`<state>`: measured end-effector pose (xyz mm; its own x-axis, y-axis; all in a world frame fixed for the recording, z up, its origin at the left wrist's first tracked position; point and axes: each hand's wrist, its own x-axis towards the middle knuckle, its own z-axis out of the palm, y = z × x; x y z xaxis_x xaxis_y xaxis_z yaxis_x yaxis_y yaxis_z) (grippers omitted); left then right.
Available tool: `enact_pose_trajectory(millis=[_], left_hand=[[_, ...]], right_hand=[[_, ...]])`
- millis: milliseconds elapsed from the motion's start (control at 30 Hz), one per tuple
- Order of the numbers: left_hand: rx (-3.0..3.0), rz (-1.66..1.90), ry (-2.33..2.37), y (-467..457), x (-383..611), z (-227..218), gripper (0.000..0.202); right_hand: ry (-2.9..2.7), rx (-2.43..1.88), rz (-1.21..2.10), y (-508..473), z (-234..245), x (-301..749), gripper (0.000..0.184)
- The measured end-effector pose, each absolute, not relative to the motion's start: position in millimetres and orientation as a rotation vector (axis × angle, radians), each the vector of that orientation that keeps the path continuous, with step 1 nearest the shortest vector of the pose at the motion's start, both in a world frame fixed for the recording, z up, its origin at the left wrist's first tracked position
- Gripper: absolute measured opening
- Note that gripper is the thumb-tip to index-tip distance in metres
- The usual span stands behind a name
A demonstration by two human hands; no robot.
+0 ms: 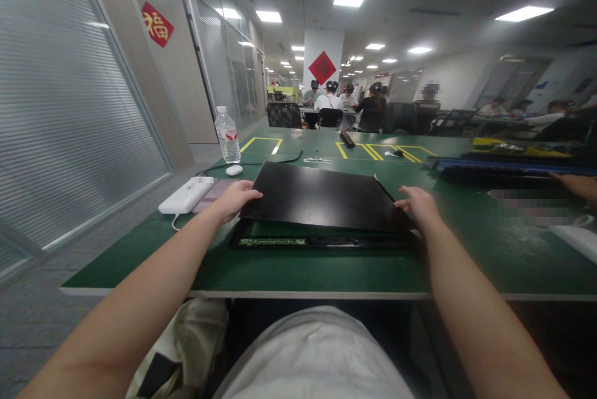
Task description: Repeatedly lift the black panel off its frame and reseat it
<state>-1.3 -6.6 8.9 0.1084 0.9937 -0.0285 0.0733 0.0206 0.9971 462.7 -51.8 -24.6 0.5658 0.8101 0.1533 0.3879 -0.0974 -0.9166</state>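
A glossy black display panel (321,197) is tilted over the green table, held at both side edges. My left hand (239,200) grips its left edge, thumb on top and fingers partly hidden beyond it. At the right edge, my right hand (417,205) has its thumb and fingers closed on the panel's corner. Beneath the near side of the panel lies a dark frame (364,242), with a strip of green circuit board (270,242) showing along its front left. Most of that frame is covered by the panel.
A water bottle (228,138), a white round case (234,170) and a white power bank (186,194) stand on the left of the table (298,275). A black cable (275,163) lies behind the panel. At right, another person's hand (576,186) is near long dark parts (494,172).
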Motion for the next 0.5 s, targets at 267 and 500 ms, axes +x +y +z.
enact_pose_trajectory(millis=[267, 500], left_hand=[[1.298, 1.020, 1.212, -3.7, -4.4, 5.5, 0.025], [1.299, 0.963, 1.244, -3.9, -5.0, 6.4, 0.033]], right_hand=[[-1.089, -1.843, 0.403, -52.9, -22.6, 460.9, 0.037], [-1.128, -1.923, 0.366, -49.6, -23.8, 461.9, 0.039]])
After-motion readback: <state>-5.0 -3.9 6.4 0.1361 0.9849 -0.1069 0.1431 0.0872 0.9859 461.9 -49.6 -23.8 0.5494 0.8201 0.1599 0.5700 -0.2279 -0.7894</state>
